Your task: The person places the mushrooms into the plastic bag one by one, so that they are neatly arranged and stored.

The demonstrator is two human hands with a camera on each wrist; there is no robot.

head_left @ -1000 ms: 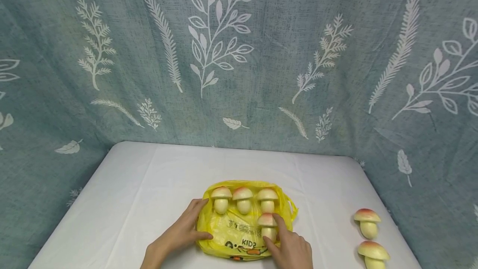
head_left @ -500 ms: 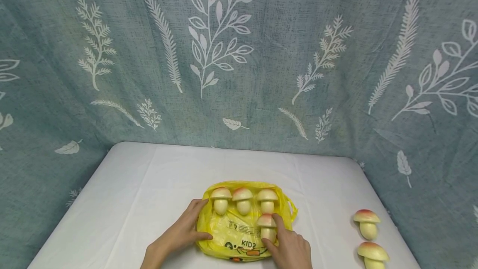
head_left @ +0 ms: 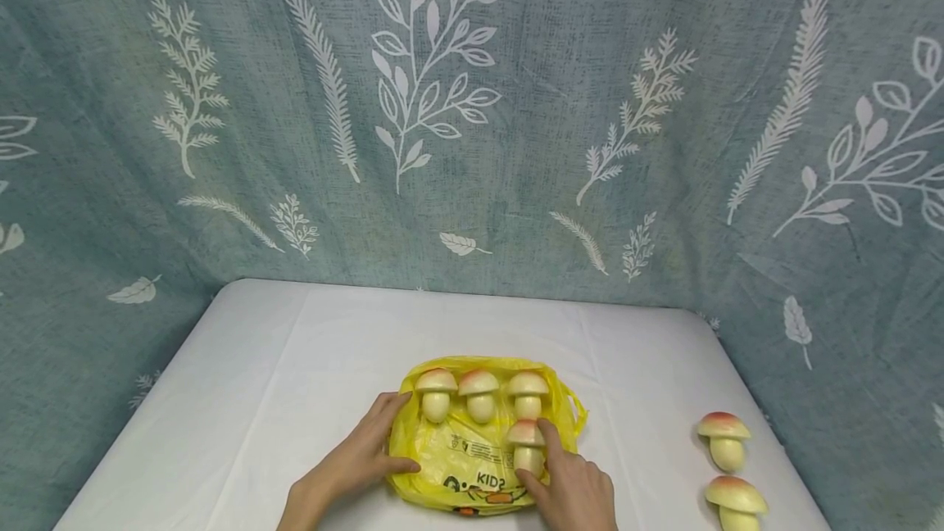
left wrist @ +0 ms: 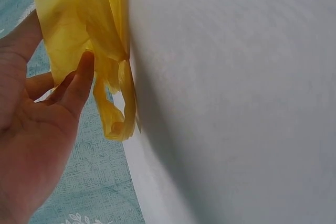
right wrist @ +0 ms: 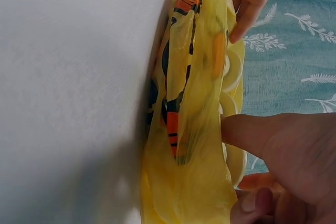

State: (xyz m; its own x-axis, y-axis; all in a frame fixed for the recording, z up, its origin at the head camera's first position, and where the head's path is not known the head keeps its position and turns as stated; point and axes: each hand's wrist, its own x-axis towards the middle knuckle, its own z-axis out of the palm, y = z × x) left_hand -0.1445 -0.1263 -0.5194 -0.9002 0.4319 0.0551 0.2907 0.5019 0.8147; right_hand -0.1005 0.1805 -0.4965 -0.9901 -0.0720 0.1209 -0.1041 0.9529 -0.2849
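Observation:
A yellow plastic bag (head_left: 457, 457) printed "KIDS" lies flat on the white table (head_left: 295, 367). Three toy mushrooms (head_left: 479, 393) stand in a row along its far edge. A fourth mushroom (head_left: 525, 437) sits below the rightmost one. My right hand (head_left: 542, 457) pinches this fourth mushroom, index finger on the cap's right side and thumb under the stem. My left hand (head_left: 391, 437) rests flat on the bag's left edge, thumb laid across the plastic. In the left wrist view the left hand (left wrist: 52, 114) touches the bag (left wrist: 79, 24). In the right wrist view the right hand (right wrist: 273, 145) is at the bag (right wrist: 194, 129).
Two more toy mushrooms (head_left: 726, 441) (head_left: 737, 502) lie on the table near its right edge. A blue-green curtain with white leaf prints (head_left: 472, 105) closes off the back and both sides. The table's far half is bare white cloth.

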